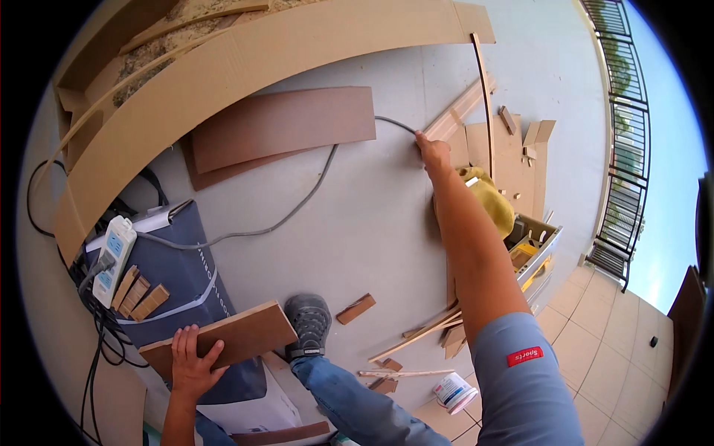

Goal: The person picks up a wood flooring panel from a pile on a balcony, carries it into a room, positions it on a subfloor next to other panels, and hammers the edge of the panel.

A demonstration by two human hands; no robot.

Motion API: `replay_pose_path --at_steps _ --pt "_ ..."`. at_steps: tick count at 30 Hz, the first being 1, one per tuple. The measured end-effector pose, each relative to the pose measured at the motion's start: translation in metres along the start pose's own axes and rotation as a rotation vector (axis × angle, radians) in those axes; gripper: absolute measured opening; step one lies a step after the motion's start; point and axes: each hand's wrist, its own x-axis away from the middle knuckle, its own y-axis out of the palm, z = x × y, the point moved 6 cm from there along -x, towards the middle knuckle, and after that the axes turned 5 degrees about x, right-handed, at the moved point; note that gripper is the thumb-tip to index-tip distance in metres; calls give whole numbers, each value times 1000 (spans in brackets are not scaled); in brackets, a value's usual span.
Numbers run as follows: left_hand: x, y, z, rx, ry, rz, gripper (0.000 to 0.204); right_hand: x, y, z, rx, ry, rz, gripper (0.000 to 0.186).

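Note:
My left hand is closed on the edge of a short brown board, its thumb on the brown face. The board lies across a dark blue box, close to my shoe. My right arm reaches far forward. Its hand has the fingers closed at a grey cable. That cable runs from a white power strip, passes beneath brown panels and comes out toward my right fingers. Beyond that hand lie light brown planks.
Several wood offcuts lie beside the power strip. A long cardboard strip arcs across the far left. To the right are a yellow-green cloth, an open toolbox, a thin upright-looking strip and a white tub. Loose offcuts dot the floor.

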Motion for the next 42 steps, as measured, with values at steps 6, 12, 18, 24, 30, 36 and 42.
replay_pose_path --at_steps 6,12,18,24,30,36,42 --pt "-8 -13 10 -3 -8 -8 92 56 -57 13 -674 160 -275 48" --pt "-24 -75 46 86 -204 -203 93 265 -257 7 -1542 263 -640 42" --pt "-46 -139 183 752 -420 -107 86 522 -413 23 -1892 509 -919 61" --pt "1 -237 346 2542 -583 302 84 761 -525 75 -1763 789 -1069 70" --pt "243 -255 357 2297 -1041 561 65 914 -626 129 -1640 1004 -1036 68" --pt "475 -263 305 2198 -1204 721 68 899 -632 56 -862 482 -1427 79" --pt "610 -282 327 2183 -1128 1329 69 862 -608 -133 -337 -128 -1358 43"
